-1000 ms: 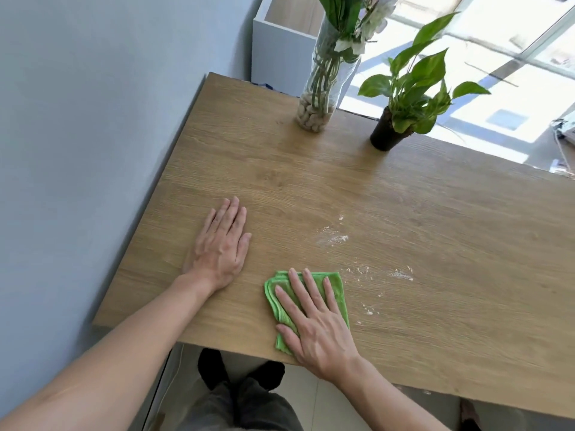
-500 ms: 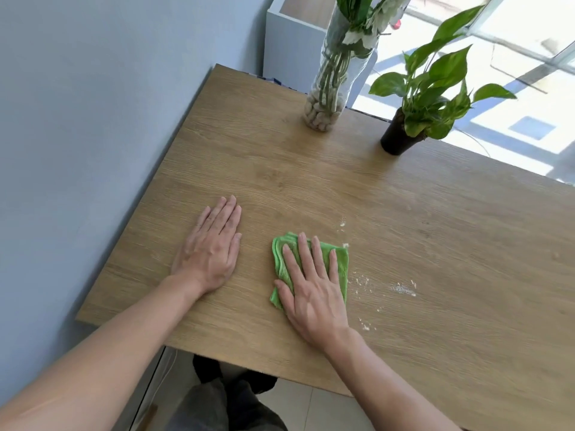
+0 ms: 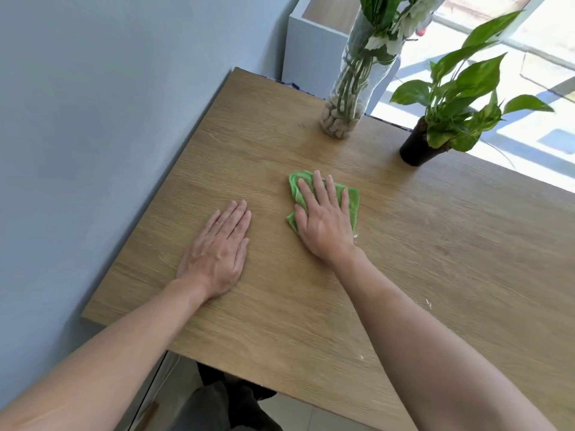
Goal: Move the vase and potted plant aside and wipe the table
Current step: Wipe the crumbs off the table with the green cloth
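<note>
A pale blue-grey wall (image 3: 93,135) fills the left side, and the wooden counter (image 3: 435,275) butts against it, running off to the right. Nearest the wall, the left hand (image 3: 217,247) lies flat on the bare wood, palm down, fingers straight and close together, holding nothing. Just to its right, apart from it, the right hand (image 3: 323,219) presses flat on a folded green cloth (image 3: 351,200) — fingers straight and slightly spread, the cloth showing past the fingertips and at both sides of the hand. A few pale crumbs (image 3: 428,303) lie on the wood to the right of the right forearm. At the counter's far edge stands a tall clear glass vase (image 3: 351,88), upright, with pale pebbles in its base and green stems and white flowers rising out of the top of the view. Further right, well apart from the vase and also near the far edge, sits the potted plant (image 3: 460,98) — broad green leaves in a small dark pot. Behind both, a white cabinet and a bright sunlit floor show through the window side
</note>
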